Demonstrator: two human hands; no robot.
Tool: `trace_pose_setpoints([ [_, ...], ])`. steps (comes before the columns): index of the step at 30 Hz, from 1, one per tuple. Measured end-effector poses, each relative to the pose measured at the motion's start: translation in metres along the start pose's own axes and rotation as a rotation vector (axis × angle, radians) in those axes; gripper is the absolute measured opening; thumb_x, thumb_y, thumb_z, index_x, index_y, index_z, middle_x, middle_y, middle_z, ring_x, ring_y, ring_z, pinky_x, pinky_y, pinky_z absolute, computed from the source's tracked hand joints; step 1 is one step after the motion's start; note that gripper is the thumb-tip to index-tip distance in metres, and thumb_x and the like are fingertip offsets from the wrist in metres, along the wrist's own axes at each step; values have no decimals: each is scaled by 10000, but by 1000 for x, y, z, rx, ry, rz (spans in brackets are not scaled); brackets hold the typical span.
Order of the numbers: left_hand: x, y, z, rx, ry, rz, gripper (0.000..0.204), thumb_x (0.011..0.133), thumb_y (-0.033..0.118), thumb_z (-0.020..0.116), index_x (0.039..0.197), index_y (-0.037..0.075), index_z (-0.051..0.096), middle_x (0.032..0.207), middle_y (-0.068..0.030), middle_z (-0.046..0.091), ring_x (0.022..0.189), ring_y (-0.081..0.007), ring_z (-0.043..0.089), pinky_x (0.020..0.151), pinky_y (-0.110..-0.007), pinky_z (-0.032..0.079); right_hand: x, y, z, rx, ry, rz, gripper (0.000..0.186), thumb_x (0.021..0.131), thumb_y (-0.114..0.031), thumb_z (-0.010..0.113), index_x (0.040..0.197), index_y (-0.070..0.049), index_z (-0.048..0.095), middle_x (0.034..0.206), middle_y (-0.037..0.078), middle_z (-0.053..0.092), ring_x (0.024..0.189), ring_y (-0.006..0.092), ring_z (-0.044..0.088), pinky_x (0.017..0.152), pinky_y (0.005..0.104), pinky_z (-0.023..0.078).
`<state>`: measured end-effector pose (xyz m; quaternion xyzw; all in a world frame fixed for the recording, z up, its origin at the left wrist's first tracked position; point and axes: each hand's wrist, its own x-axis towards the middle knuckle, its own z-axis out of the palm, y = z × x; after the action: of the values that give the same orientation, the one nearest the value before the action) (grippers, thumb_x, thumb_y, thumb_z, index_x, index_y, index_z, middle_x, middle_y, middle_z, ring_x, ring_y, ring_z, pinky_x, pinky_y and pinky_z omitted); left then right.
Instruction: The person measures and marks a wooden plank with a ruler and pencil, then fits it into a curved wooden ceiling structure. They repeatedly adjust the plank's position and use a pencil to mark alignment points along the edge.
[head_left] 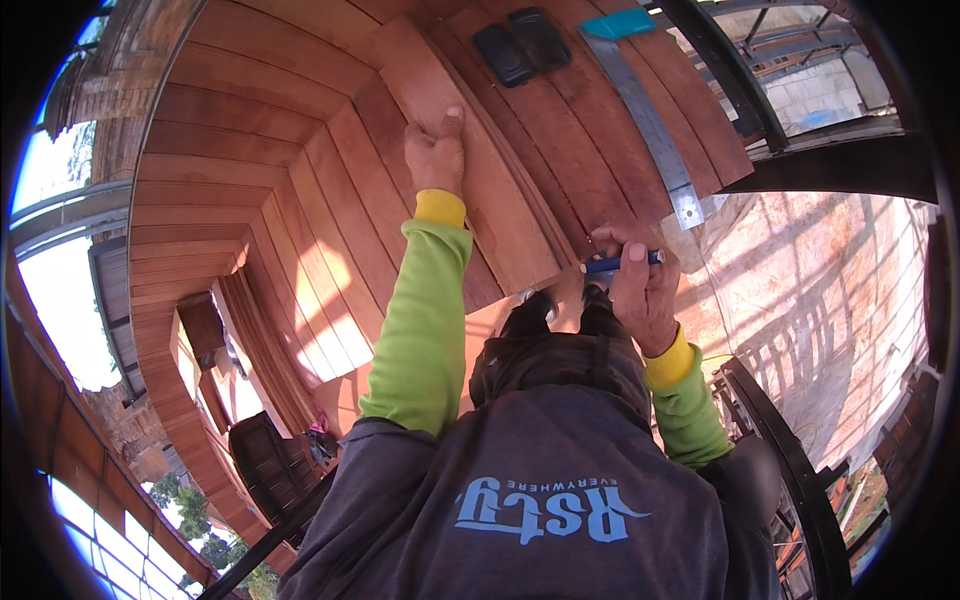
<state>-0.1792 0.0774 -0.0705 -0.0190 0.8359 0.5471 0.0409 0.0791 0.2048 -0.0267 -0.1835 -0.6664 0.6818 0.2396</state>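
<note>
A loose reddish-brown wooden plank [490, 200] slopes from the upper middle toward my body, with thinner edges of wood along its right side. My left hand [435, 155] grips its left edge, thumb on the top face and fingers curled at the side. Close to the plank's near right corner, my right hand [645, 295] is closed around a short dark-blue rod [622, 262], like a marker or a tool handle; its exact kind is unclear. A steel square with a teal handle [617, 24] lies on the boards farther right, blade pointing toward me.
Beside the square rests a flat black case-like object [520, 46]. Wooden boards [230, 105] cover the surface and curve down the left. A black metal frame [790, 470] stands at lower right, near a pale sunlit floor [800, 320]. A dark chair-like object [265, 460] sits lower left.
</note>
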Motion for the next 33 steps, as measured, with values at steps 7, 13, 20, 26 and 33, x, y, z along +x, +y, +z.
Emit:
trace_pose_setpoints([
  [7,-9,13,3,92,65,-19,569,809,368,730,1095,-94,561,1013,-136,630,933,-198,586,831,-286,458,22,-6,14,-257,-182,-67,160,945,-156,577,930,-3,621,724,126,632,597,245,639,539,320,480],
  [13,-15,24,0,140,60,-36,632,811,383,701,1136,-125,510,1055,-288,615,1023,-384,606,887,-377,457,27,-1,22,-342,-252,-193,104,913,-123,613,929,-21,604,686,127,618,582,290,632,506,340,476],
  [20,-18,26,-1,167,73,-35,615,807,382,707,1081,-131,509,864,-242,621,886,-373,631,820,-391,481,21,-7,13,-423,-336,-256,77,906,-103,601,896,-27,596,668,143,595,580,344,612,486,369,456],
  [26,-24,40,-1,110,15,-110,684,813,408,700,1209,-113,501,1125,-246,607,1096,-323,582,941,-340,427,39,-7,25,-452,-333,-208,103,902,-114,604,878,-16,585,672,181,566,594,382,590,488,382,447],
  [33,-22,33,1,126,100,-20,594,801,376,721,1051,-121,514,864,-238,630,850,-378,638,788,-397,490,16,-14,9,-485,-473,-162,109,899,-102,602,843,-17,563,644,174,559,566,378,573,494,393,444],
])
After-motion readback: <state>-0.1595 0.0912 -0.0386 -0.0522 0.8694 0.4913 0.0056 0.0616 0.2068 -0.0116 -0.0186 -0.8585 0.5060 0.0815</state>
